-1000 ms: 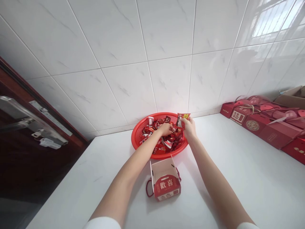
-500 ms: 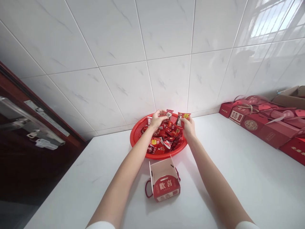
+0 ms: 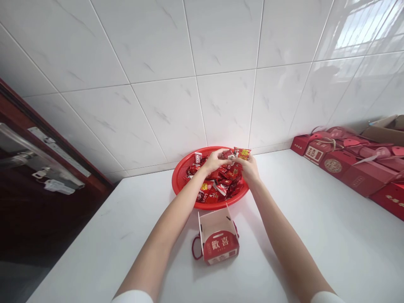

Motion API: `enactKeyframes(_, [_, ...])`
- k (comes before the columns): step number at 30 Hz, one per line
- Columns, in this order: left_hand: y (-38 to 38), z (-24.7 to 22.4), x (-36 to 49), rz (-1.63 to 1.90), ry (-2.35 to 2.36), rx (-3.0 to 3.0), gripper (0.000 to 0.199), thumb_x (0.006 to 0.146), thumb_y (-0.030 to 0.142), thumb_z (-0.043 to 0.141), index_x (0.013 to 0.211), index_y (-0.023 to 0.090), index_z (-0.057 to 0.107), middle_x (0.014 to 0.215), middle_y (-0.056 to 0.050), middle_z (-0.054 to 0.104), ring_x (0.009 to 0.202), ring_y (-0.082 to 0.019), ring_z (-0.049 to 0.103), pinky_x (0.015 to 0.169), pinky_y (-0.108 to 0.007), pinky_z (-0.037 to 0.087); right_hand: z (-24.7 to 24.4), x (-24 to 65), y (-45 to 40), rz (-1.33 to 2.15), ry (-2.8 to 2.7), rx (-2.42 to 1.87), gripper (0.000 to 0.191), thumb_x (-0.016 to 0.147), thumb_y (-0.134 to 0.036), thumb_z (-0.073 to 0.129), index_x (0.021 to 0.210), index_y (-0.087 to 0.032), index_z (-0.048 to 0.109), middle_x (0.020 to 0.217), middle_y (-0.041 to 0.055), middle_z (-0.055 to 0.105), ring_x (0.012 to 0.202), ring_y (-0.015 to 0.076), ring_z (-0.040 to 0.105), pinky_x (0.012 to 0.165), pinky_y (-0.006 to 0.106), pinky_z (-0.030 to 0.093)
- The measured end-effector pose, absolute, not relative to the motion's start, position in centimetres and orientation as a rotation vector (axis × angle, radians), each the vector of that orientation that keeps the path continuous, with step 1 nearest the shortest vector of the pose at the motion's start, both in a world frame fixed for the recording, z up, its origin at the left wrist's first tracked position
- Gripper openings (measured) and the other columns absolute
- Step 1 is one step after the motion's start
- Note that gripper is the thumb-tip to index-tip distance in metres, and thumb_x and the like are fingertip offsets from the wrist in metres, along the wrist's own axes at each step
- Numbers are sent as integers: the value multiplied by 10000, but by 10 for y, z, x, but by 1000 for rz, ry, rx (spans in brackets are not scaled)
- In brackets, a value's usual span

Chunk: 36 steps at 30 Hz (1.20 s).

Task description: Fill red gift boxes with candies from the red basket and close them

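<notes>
Over the back of a red plastic basket, my two hands are close together. My left hand pinches a small dark red candy packet. Between the fingers of my right hand is a red packet with yellow print; the two packets meet or overlap. Many red wrapped candies fill the basket below. In front of it stands a small red gift box with its top open, pale inside, a dark red cord handle hanging at its left.
Several red gift boxes line the wall at the right of the white table, with an open brown carton behind them. White tiles rise at the back. A dark door with a metal latch is at the left.
My left hand has moved right with its packet, up to the one in my right hand. My right hand has stayed nearly in place. The gift box has not moved.
</notes>
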<state>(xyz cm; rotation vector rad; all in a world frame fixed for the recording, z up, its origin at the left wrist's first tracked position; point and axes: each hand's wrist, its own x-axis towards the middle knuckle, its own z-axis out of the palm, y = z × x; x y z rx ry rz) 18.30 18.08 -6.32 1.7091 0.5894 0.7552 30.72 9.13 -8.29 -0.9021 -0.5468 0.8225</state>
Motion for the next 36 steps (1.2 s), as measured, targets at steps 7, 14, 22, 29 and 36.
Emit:
enactKeyframes(7, [181, -60, 182, 737, 540, 1704, 419, 694, 480, 841, 918, 134, 770, 969, -66, 792, 953, -243, 710, 897, -360, 533, -83, 307, 90, 824, -585, -882, 418, 487, -197, 877, 850, -214, 669, 745, -18, 754, 700, 204, 703, 718, 366, 588])
enactKeyframes(14, [182, -61, 181, 784, 531, 1743, 516, 654, 592, 838, 892, 137, 788, 911, -58, 791, 923, -240, 705, 872, -340, 533, -81, 304, 89, 856, -614, -840, 429, 470, -211, 917, 838, -190, 698, 775, 12, 779, 704, 209, 715, 711, 362, 590])
enactKeyframes(22, [190, -78, 191, 698, 708, 1916, 431, 1012, 481, 476, 1141, 170, 745, 1073, -92, 783, 1001, -251, 720, 875, -364, 557, -88, 312, 95, 772, -512, -786, 391, 554, -229, 915, 873, -200, 691, 794, -2, 783, 740, 206, 741, 760, 362, 625])
enactKeyframes(29, [186, -103, 197, 206, 779, 2274, 97, 894, 217, 748, 965, 151, 740, 1058, -63, 755, 1019, -228, 700, 993, -449, 537, -90, 314, 99, 753, -456, -760, 336, 563, -175, 888, 828, -204, 683, 780, -12, 775, 725, 195, 741, 737, 357, 644])
enactKeyframes(36, [190, -110, 205, 81, 846, 2390, 193, 989, 339, 664, 1016, 150, 697, 1049, -57, 715, 935, -191, 688, 872, -391, 587, -90, 314, 98, 763, -459, -759, 334, 576, -170, 877, 841, -195, 675, 789, 1, 774, 745, 216, 749, 750, 376, 643])
